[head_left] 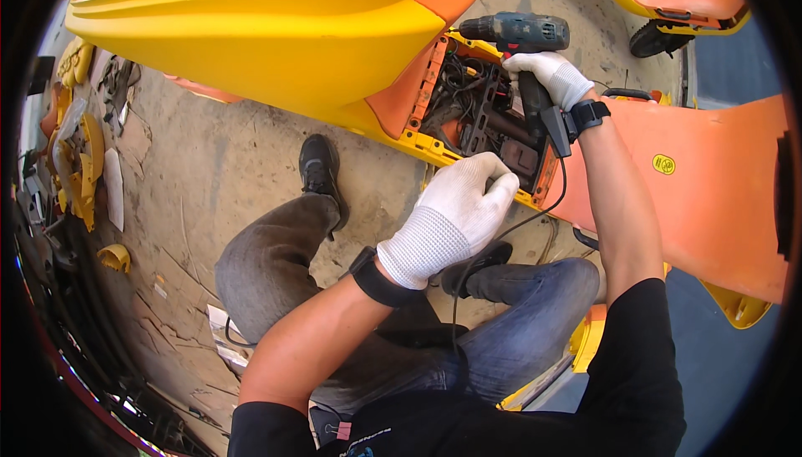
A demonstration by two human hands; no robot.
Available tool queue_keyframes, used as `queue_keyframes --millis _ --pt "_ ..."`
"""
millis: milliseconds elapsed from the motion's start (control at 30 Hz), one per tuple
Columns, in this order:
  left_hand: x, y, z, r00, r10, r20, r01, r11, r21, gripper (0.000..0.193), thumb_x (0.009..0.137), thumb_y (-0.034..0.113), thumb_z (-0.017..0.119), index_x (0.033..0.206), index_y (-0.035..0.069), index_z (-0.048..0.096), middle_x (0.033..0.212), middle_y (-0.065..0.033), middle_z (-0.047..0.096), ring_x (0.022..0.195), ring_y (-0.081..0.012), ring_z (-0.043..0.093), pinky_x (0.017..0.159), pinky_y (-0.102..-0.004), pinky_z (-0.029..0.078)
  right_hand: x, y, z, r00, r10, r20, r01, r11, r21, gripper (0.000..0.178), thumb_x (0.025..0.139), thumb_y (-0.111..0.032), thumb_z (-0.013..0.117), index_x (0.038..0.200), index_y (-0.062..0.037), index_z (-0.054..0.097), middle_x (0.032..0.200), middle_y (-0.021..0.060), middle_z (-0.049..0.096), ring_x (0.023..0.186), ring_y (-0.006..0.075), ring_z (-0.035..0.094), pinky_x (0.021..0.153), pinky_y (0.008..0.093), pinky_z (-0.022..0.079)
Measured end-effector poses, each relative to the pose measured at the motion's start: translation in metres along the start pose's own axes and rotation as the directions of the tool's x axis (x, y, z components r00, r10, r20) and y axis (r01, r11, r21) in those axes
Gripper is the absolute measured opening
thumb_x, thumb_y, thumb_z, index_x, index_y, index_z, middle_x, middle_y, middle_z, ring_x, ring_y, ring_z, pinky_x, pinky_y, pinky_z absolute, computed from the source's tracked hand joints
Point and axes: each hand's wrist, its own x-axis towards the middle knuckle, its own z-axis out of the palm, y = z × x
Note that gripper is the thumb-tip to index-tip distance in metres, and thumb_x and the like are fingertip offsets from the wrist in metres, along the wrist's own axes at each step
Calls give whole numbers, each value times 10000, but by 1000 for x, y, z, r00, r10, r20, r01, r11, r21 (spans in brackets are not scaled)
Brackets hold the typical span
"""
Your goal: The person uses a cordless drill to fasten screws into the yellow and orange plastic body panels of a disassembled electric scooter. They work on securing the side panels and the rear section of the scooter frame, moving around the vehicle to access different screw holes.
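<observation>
A dark blue cordless drill (526, 32) is gripped in my right hand (547, 77), which wears a white glove. Its chuck points left, at the corner where the orange panel meets the yellow edge of the open bay. Whether the bit touches anything is too small to tell. My left hand (464, 206), also gloved in white, hovers just in front of the bay with its fingers curled together; whatever it may hold is hidden. Inside the open bay (489, 102) lie black wires, a slotted black bracket and dark boxy parts, framed by yellow and orange edges.
A large yellow body panel (259, 35) overhangs the bay at upper left. An orange seat-like panel (710, 181) extends right. A black cable (535, 216) hangs from my right wrist past my left hand. Yellow scraps (83, 173) lie left on the dusty floor (225, 156).
</observation>
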Motion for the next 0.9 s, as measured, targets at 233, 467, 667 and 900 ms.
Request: queue_keyframes --millis 233,467,667,900 --pt "2 1 0 1000 -12 6 12 1000 8 299 984 253 534 982 -34 614 749 -70 620 640 -118 598 602 -289 518 0 -61 11 979 -203 13 162 738 -655 304 735 -284 699 801 13 699 711 74 674 622 152 611 600 305 494" --pt "0 3 -5 1000 -2 -3 2 1000 -3 297 987 247 531 989 -36 618 755 -73 624 645 -119 599 599 -285 520 -1 -100 33 988 -155 -23 82 632 -771 210 692 -173 676 722 33 648 665 113 645 560 182 593 514 350 461" --pt "-1 2 -8 1000 -1 -15 1 1000 0 300 989 247 525 980 -38 618 766 -74 631 657 -126 604 608 -290 524 7 -99 25 987 -160 -30 77 627 -776 183 663 -145 656 707 31 634 665 110 646 536 189 590 495 347 463" --pt "2 -1 -9 1000 26 -12 -26 999 26 301 988 245 515 956 -38 614 780 -68 631 672 -121 604 620 -289 528 13 -102 25 988 -150 -36 63 605 -794 175 692 -140 653 715 32 678 640 101 644 529 164 599 501 322 479"
